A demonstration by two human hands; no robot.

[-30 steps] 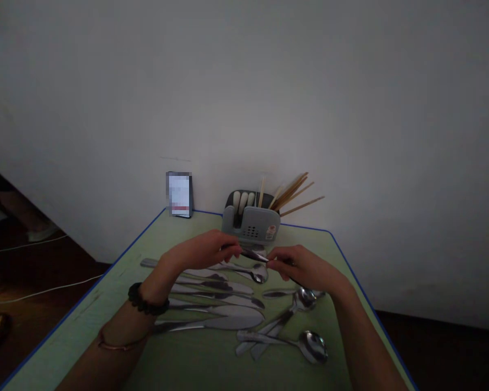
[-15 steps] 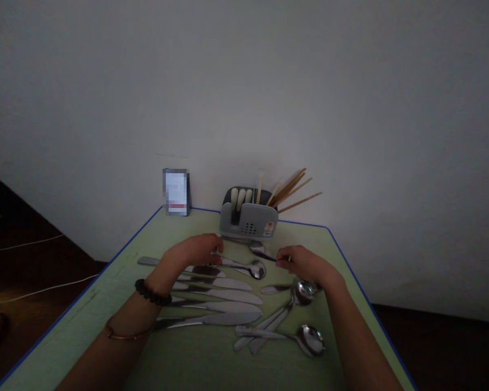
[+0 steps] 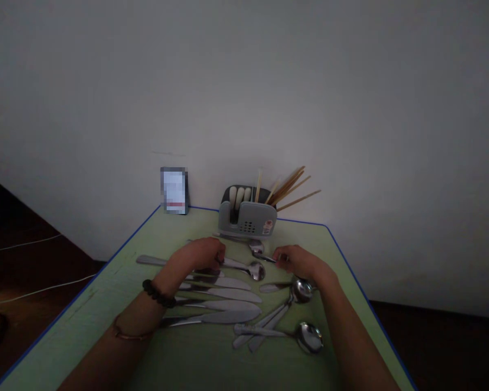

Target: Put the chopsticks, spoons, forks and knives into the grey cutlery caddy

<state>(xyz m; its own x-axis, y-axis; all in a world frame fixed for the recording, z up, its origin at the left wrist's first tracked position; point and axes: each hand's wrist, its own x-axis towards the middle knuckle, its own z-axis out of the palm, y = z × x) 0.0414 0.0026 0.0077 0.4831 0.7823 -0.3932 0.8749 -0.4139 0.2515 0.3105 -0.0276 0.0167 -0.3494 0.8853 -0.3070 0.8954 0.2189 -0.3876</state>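
Right grip (image 3: 296,259) — pinching metal handle (image 3: 269,259); left grip (image 3: 204,253) — at spoon (image 3: 252,269).

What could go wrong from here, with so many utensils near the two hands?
The left hand is near a spoon, but its wrist with the black bracelet is over the knives; lowering it might push them aside.

The wooden sticks lean out of the grey holder toward the right hand's side; an accidental bump could perhaps spill them.

The closest spoon has its handle across other handles, so lifting those might drag it.
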